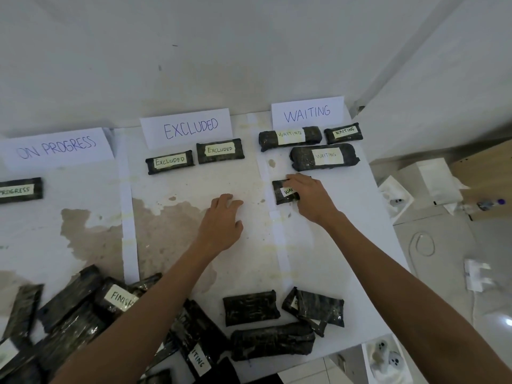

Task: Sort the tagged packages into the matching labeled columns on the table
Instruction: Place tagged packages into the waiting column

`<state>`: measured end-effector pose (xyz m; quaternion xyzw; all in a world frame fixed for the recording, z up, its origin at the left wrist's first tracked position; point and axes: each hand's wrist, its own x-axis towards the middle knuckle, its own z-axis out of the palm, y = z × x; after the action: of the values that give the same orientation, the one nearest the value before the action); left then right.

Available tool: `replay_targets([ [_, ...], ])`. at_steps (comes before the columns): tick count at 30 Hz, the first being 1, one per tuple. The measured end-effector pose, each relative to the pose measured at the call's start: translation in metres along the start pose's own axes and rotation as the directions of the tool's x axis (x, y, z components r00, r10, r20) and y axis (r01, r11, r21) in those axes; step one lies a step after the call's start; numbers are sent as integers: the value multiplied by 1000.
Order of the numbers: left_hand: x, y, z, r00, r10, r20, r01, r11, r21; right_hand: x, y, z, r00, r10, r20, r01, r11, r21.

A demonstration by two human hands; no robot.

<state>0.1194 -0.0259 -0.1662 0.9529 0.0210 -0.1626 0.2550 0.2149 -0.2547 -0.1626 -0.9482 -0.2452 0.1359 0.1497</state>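
Note:
My right hand (310, 200) grips a small black package tagged WAITING (280, 192) that lies on the table in the WAITING column, below three other WAITING packages (325, 157). My left hand (221, 220) rests flat on the table (194, 187) in the EXCLUDED column, holding nothing. Paper signs read ON PROGRESS (56, 148), EXCLUDED (191, 128) and WAITING (307, 113). Two EXCLUDED packages (194, 156) sit under their sign. One PROGRESS package (20, 190) lies at the far left.
A heap of unsorted black packages (83, 314) fills the near left edge, one tagged FINISH. Three more (250, 307) lie at the near right. White paper strips (127, 206) divide the columns. Past the table's right edge, boxes and a cable loop (422, 243) lie on the floor.

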Motion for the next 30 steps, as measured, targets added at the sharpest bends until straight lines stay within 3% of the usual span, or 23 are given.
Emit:
replay_targets([
  [10, -36, 19, -1, 995, 92, -29, -92, 996, -10, -50, -23, -17, 998, 13, -65, -12, 1000, 14],
  [17, -77, 14, 31, 977, 196, 88, -202, 977, 67, -125, -55, -8, 951, 157, 265, -166, 986, 15],
  [23, -97, 4, 55, 964, 165, 210, -210, 954, 213, -186, -68, 25, 864, 286, 415, -159, 936, -315],
  [26, -98, 6, 55, 965, 151, 215, -196, 959, 204, -201, -64, 35, 879, 282, 383, -164, 936, -313],
  [28, -98, 11, 51, 967, 125, 222, -153, 982, 111, -205, -63, 37, 896, 266, 356, -176, 948, -264],
  [30, -100, 17, 45, 973, 148, 176, -144, 989, -31, -206, -64, 33, 924, 278, 262, -262, 960, -95],
])
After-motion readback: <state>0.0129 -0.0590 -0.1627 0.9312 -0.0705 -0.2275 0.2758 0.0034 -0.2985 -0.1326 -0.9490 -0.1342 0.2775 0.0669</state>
